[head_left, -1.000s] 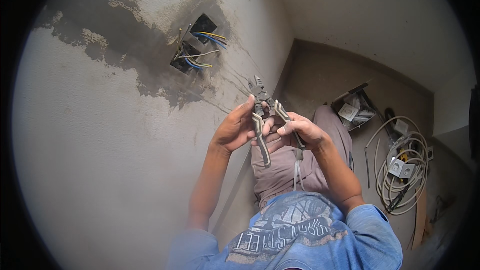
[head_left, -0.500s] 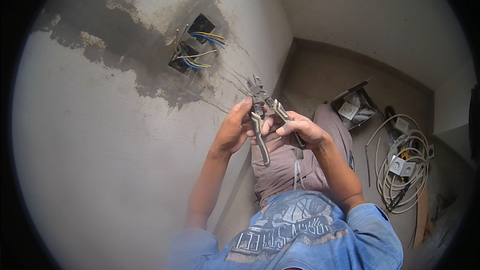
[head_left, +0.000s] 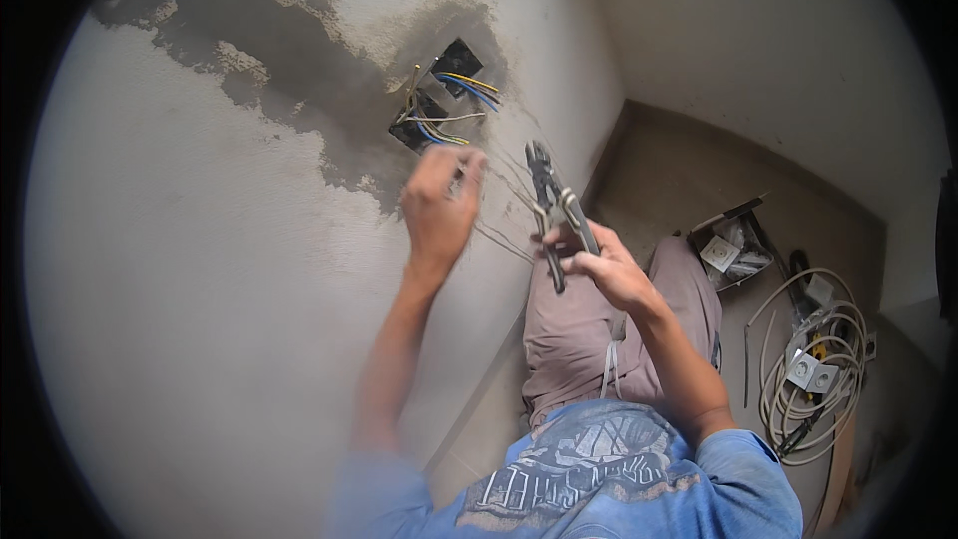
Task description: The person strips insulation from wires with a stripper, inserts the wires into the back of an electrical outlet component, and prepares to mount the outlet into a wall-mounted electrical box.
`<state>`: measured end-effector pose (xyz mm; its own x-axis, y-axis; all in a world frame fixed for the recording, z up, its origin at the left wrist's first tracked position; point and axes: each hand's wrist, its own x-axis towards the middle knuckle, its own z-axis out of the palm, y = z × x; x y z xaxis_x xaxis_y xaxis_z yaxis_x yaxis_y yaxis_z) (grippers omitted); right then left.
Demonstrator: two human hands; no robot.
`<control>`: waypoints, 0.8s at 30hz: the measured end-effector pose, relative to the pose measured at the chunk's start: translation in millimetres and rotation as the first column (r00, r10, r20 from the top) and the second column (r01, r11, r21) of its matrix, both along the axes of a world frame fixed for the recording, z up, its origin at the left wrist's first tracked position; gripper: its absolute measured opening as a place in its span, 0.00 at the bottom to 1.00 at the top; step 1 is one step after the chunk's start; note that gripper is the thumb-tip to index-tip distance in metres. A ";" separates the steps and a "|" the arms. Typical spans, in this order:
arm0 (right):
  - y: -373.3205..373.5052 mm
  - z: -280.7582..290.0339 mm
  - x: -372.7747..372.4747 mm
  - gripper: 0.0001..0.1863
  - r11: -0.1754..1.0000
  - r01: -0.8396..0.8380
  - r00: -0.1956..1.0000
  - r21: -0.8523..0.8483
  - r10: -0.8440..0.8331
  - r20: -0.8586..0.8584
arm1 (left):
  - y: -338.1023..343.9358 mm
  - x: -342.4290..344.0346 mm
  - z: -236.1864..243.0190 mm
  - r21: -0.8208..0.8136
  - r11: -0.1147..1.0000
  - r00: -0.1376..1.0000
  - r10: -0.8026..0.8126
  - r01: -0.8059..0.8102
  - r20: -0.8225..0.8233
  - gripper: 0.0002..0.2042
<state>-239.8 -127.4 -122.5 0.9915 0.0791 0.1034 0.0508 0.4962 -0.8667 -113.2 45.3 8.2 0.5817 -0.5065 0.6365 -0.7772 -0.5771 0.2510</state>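
My right hand point(head_left: 609, 265) holds a pair of wire-stripping pliers point(head_left: 540, 168) by their grey and light-edged handles. The handles are spread apart, and the dark jaws point up toward the wall. My left hand point(head_left: 442, 202) is raised just below the lower wall box point(head_left: 404, 132), apart from the pliers. Its fingers are curled in a slightly blurred pinch; whatever lies between them is hidden. Yellow-green, blue and pale wires point(head_left: 449, 138) stick out of this box, right above my fingertips. More yellow and blue wires point(head_left: 474, 83) come from the upper wall box point(head_left: 461, 58).
Grey patching plaster point(head_left: 289, 60) surrounds the boxes on the white wall. On the floor to the right stands an opened carton point(head_left: 743, 265) with a white socket and plastic bags. Beside it lie coiled pale cable point(head_left: 768, 379), white sockets point(head_left: 811, 371) and a wooden strip point(head_left: 840, 469).
My left hand has left the pliers and moved up and left toward the wires. The right hand keeps the pliers, now turned more upright. The view has shifted slightly.
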 end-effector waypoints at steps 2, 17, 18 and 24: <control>3.5 9.9 25.6 0.22 0.973 0.174 0.980 -0.152 -0.157 0.119 | -2.3 15.0 21.2 0.097 0.990 0.973 0.075 -0.099 0.219 0.08; 46.7 40.9 116.4 0.19 0.947 0.292 0.939 0.134 -0.310 0.147 | -8.4 57.7 30.5 0.240 0.966 0.990 0.066 -0.096 0.128 0.06; 50.0 40.2 118.5 0.20 0.935 0.339 0.919 0.103 -0.353 0.174 | -9.4 57.2 29.7 0.241 0.966 0.990 0.067 -0.095 0.122 0.06; 73.5 34.1 133.9 0.29 0.684 0.718 0.661 -0.127 -0.614 0.432 | -14.7 52.7 29.4 0.218 0.974 0.992 0.040 -0.066 0.120 0.06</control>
